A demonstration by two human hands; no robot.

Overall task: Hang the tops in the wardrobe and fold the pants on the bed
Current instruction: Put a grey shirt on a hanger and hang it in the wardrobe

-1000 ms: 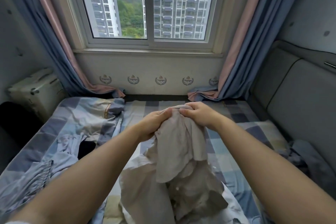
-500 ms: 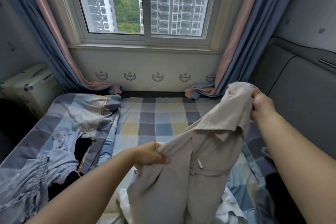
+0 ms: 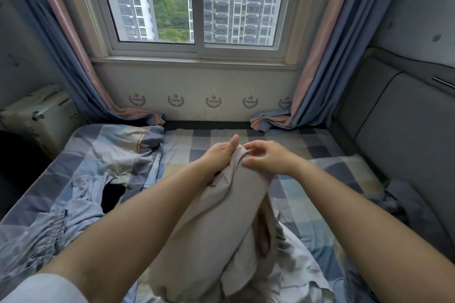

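A beige garment hangs in a long bunch over the checked bed. My left hand grips its top end, thumb raised. My right hand is right beside it, fingers loosely spread and touching the top of the fabric. More clothes lie on the bed: a light blue garment and a black piece at the left, a white garment under the beige one, a dark grey-blue one at the right.
A checked quilt is bunched at the bed's left. A pale suitcase stands at the far left. A grey padded headboard runs along the right. Window and curtains are straight ahead.
My hands, spread wide with the garment stretched between them half a second ago, have come together at the middle. The right hand has loosened its hold; the garment now hangs bunched from the left hand.
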